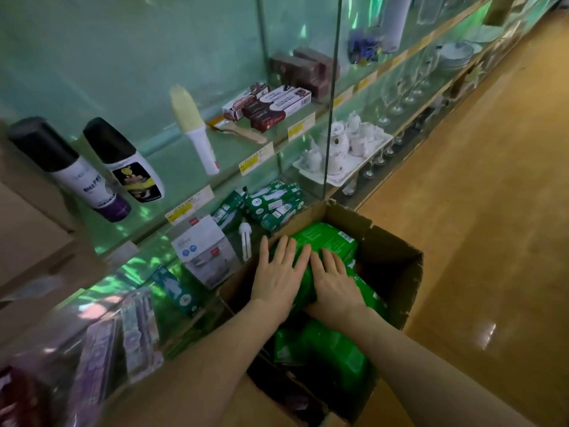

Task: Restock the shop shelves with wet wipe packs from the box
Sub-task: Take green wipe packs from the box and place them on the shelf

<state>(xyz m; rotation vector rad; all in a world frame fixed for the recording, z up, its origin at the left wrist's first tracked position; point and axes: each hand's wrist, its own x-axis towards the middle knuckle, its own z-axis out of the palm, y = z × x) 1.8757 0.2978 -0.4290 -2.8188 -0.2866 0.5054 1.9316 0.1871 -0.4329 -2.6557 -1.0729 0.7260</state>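
Green wet wipe pack (326, 241) in the box (397, 263) — your left grip (277, 282) and right grip (337, 285) lie flat-fingered on it, probably readying a lift.

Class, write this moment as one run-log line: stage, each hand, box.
stage: reaching into box | left hand: flat on top green pack | right hand: flat on same pack | box: open, more packs below

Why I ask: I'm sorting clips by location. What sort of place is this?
Most likely a small general shop: glass shelves with yellow price labels on their edges, mixed goods such as toiletry bottles and a porcelain tea set, and an open cardboard box of green wet wipe packs.
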